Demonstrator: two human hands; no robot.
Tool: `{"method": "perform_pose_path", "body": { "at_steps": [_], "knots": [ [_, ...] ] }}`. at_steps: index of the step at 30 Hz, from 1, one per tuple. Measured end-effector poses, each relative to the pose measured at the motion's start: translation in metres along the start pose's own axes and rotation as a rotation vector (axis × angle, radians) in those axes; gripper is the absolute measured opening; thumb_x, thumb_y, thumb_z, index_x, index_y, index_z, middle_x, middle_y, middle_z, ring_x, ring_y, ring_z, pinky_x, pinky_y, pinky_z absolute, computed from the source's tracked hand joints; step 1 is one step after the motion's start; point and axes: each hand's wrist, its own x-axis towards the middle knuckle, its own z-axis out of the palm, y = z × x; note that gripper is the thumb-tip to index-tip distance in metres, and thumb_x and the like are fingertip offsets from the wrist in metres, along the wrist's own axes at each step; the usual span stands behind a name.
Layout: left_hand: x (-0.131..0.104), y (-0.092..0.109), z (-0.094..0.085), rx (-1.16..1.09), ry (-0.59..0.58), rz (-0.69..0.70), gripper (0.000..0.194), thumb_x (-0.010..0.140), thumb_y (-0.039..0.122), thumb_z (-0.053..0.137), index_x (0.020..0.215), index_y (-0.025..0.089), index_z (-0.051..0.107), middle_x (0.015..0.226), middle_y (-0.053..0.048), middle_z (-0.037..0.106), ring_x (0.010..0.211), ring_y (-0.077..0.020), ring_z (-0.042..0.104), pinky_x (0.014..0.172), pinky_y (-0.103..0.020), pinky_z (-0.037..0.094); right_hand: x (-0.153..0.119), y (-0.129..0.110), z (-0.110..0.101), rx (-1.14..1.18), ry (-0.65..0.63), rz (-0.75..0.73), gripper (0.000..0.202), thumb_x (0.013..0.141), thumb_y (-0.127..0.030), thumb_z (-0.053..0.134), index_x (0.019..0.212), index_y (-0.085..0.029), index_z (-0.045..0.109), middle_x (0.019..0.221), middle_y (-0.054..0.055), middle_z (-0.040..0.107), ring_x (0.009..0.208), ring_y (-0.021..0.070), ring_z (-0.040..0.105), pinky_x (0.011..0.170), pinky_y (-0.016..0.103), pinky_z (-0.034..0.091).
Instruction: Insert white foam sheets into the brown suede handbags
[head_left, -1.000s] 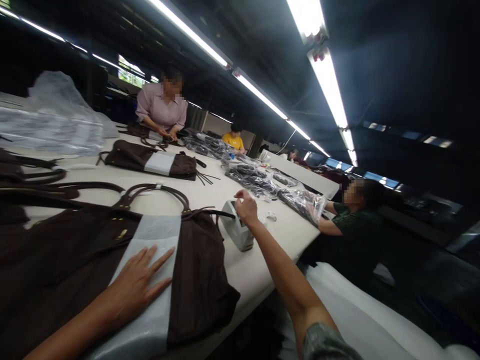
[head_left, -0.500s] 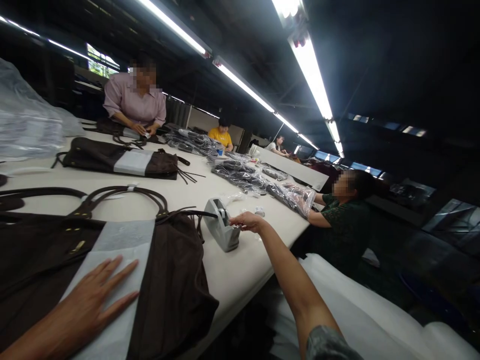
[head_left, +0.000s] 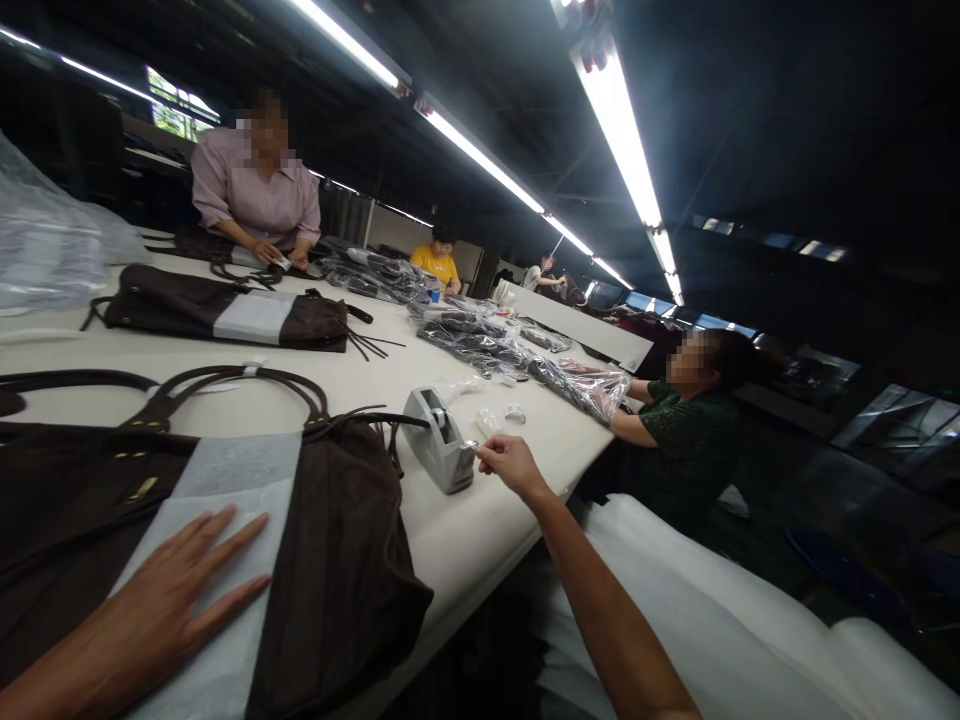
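Note:
My left hand (head_left: 180, 590) lies flat with fingers spread on a strip of white paper (head_left: 232, 480) wrapped around a dark brown handbag (head_left: 337, 570). The bag rests on the pale table, its looped handles (head_left: 247, 375) pointing away from me. My right hand (head_left: 514, 465) pinches the end of clear tape (head_left: 471, 447) at the front of a grey tape dispenser (head_left: 442, 450). The tape runs back toward the dispenser. A dark strap from the bag reaches over to the dispenser's far side.
A second paper-banded brown bag (head_left: 225, 312) lies farther back. Plastic-wrapped bags (head_left: 480, 340) are piled mid-table. One co-worker (head_left: 259, 200) faces me at the back left; another (head_left: 697, 420) handles a wrapped bag at right. White sheeting (head_left: 697, 590) is heaped beside the table.
My right hand has drawn back from the dispenser, a little right and down, with the tape end between its fingers. My left hand stays flat on the paper.

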Motion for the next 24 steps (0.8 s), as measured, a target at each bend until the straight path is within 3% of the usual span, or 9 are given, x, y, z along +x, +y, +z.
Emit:
{"method": "perform_pose_path", "body": {
  "at_steps": [5,7,9,12,15,18,21,24],
  "knots": [
    [-0.001,0.007,-0.01,-0.039,0.0,-0.014,0.08,0.078,0.064,0.038,0.137,0.013,0.055,0.151,-0.015,0.042,0.141,-0.036,0.036,0.114,-0.051,0.034,-0.019,0.039,0.02,-0.315,0.272,0.01,0.018,0.078,-0.024,0.064,0.06,-0.019,0.061,0.062,0.003,0.068,0.067,0.0171,0.064,0.07,0.026,0.043],
    [-0.004,0.014,-0.019,-0.049,-0.009,-0.027,0.08,0.079,0.065,0.038,0.138,0.012,0.053,0.151,-0.016,0.041,0.141,-0.0354,0.036,0.114,-0.051,0.034,-0.027,0.044,0.02,-0.368,0.337,0.038,0.021,0.078,-0.022,0.062,0.057,-0.019,0.06,0.063,0.006,0.069,0.068,0.0195,0.064,0.07,0.028,0.043],
    [-0.008,0.023,-0.027,-0.059,-0.004,-0.035,0.082,0.08,0.067,0.038,0.137,0.009,0.053,0.15,-0.018,0.042,0.141,-0.0353,0.036,0.115,-0.051,0.033,-0.034,0.034,0.021,-0.302,0.37,0.015,0.023,0.081,-0.027,0.06,0.06,-0.019,0.063,0.062,0.006,0.068,0.064,0.0194,0.063,0.068,0.029,0.044],
    [-0.013,0.036,-0.038,-0.07,-0.005,-0.052,0.084,0.082,0.068,0.041,0.135,0.004,0.053,0.15,-0.021,0.041,0.142,-0.0357,0.035,0.116,-0.05,0.032,-0.038,-0.014,0.039,0.044,0.299,-0.093,0.027,0.081,-0.041,0.063,0.072,-0.017,0.07,0.064,0.005,0.07,0.059,0.017,0.061,0.061,0.027,0.045],
    [-0.016,0.044,-0.05,-0.099,-0.062,-0.063,0.077,0.086,0.063,0.043,0.137,0.006,0.051,0.153,-0.021,0.037,0.144,-0.0328,0.031,0.118,-0.046,0.028,-0.037,-0.08,0.092,0.389,0.002,-0.098,0.03,0.074,-0.042,0.072,0.078,-0.013,0.073,0.063,0.005,0.07,0.053,0.0134,0.058,0.052,0.024,0.045],
    [-0.021,0.047,-0.063,-0.128,-0.088,-0.095,0.072,0.086,0.062,0.045,0.138,0.012,0.051,0.152,-0.022,0.037,0.144,-0.034,0.031,0.118,-0.047,0.026,-0.031,-0.129,0.163,0.515,-0.238,0.034,0.02,0.074,-0.03,0.074,0.08,-0.011,0.073,0.062,0.004,0.069,0.049,0.0094,0.056,0.048,0.019,0.044],
    [-0.025,0.047,-0.072,-0.141,-0.095,-0.112,0.07,0.085,0.063,0.046,0.139,0.019,0.052,0.151,-0.022,0.038,0.142,-0.0383,0.033,0.117,-0.053,0.024,-0.02,-0.151,0.222,0.489,-0.271,0.205,0.011,0.077,-0.021,0.071,0.078,-0.01,0.07,0.062,0.005,0.069,0.048,0.008,0.056,0.046,0.017,0.045],
    [-0.027,0.044,-0.077,-0.167,-0.109,-0.09,0.07,0.085,0.062,0.047,0.141,0.021,0.05,0.151,-0.021,0.038,0.141,-0.0386,0.033,0.116,-0.052,0.024,-0.008,-0.155,0.255,0.428,-0.247,0.277,0.006,0.082,-0.012,0.064,0.076,-0.011,0.064,0.059,0.003,0.067,0.046,0.0075,0.056,0.045,0.016,0.046]
  ]
}}
